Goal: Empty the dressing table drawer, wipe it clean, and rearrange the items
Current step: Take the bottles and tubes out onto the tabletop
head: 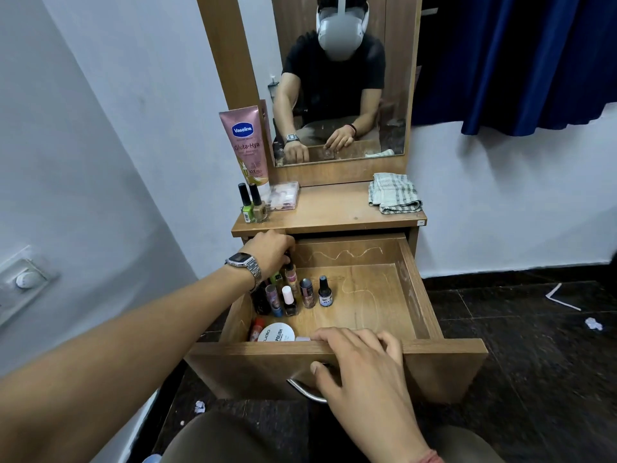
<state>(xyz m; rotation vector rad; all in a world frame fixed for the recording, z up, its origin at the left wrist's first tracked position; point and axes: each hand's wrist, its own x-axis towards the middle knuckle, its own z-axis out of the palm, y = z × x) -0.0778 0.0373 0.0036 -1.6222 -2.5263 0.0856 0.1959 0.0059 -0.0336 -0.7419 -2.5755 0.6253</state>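
The left hand (268,250) is reaching into the back left corner of the open drawer (419,297), its fingers curling down onto a small bottle (289,274) whose cap is hiding under them, so the grip itself is hard to make out. The right hand (359,360) is gripping the drawer's front panel, fingers hooking over the top edge, thumb pressing the face and covering part of the metal handle (305,392). More little bottles are standing along the left side, some half-hidden behind the wrist, while a white round tin (276,333) is sitting partly cut off behind the front panel.

left hand (270,250) pinches bottle (291,274) | right hand (359,357) grips drawer (414,297) front
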